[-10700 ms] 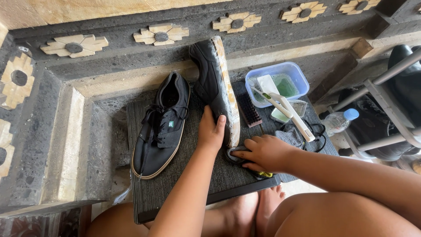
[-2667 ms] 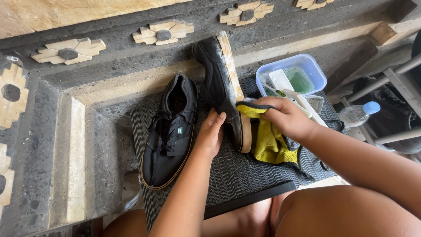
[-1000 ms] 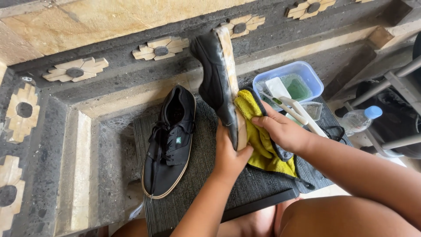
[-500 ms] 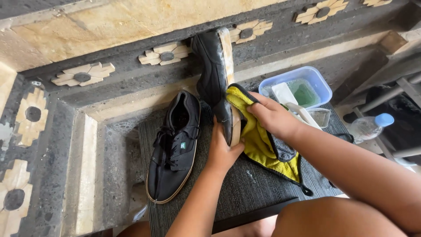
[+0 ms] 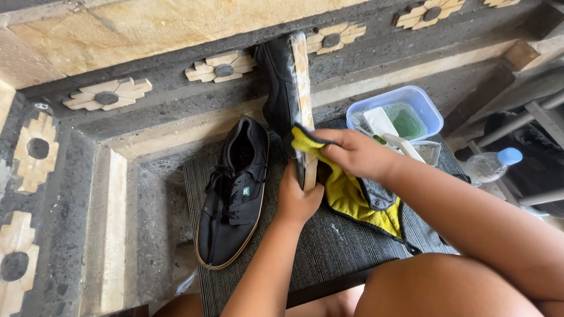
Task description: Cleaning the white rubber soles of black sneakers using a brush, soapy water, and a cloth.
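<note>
Your left hand (image 5: pixel 298 202) grips the heel of the upturned black canvas shoe (image 5: pixel 286 88). Your right hand (image 5: pixel 351 154) presses a yellow microfibre cloth (image 5: pixel 348 195) against its tan sole.

The setting was a dark grey stone step (image 5: pixel 70 194) with pale inlaid flower motifs (image 5: pixel 107 94) and a sandstone band (image 5: pixel 147 26) above. A ribbed dark mat (image 5: pixel 329 252) covered the ledge. Grey chair legs (image 5: pixel 540 111) stood at the right edge. Daylight was even.
</note>
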